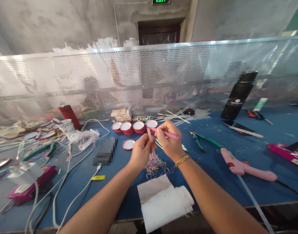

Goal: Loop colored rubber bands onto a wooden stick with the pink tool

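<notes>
left hand (140, 152) gripping one wooden stick (149, 135), right hand (169, 139) gripping one pink pen (167, 134)

On my blue surface (237, 152) a pink glue gun (246, 167) lies to the right, green pliers (202, 140) just beyond it. A black bottle (238, 96) stands by the perforated screen (163, 71). Red-rimmed cups (133, 127) sit in a row, and a white paper roll (163, 203) lies nearest me.
</notes>
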`<state>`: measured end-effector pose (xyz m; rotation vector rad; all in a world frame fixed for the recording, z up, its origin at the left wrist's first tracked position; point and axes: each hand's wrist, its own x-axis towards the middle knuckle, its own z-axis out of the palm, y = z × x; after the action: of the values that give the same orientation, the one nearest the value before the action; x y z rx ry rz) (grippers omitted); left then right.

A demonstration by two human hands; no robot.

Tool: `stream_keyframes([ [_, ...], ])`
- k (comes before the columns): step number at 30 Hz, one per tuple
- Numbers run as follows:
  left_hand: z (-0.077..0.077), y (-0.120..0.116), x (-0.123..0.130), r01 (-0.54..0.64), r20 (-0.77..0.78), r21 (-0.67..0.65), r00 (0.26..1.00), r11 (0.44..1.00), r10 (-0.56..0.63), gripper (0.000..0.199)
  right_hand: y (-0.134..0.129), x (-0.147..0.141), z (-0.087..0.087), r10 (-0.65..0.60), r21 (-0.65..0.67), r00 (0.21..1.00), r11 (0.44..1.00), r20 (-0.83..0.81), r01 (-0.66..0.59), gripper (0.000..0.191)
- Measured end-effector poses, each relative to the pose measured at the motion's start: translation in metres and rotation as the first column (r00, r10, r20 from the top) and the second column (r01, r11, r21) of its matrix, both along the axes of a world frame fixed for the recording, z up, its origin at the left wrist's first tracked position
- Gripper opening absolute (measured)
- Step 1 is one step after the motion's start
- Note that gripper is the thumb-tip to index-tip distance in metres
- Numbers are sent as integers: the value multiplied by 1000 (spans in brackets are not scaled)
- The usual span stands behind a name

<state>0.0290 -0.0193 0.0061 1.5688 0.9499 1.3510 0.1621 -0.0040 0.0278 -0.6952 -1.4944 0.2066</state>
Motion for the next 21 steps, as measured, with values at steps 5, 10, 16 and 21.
stream_keyframes([
  [5,1,0,1,0,21,-2,1000,1000,0,31,0,0,-1,15,-8,1000,1000,7,-15,15],
  [10,-1,2,1,10,24,12,1000,1000,-10,30,0,-1,-1,4,-4,1000,1000,1,-4,16],
  [16,-4,4,0,22,25,10,999,1000,-22,30,0,-1,-2,24,-15,1000,1000,-3,-24,14],
  [21,-3,4,0,17,15,15,1000,1000,-17,29,0,-1,-1,34,-11,999,999,1,-34,13],
])
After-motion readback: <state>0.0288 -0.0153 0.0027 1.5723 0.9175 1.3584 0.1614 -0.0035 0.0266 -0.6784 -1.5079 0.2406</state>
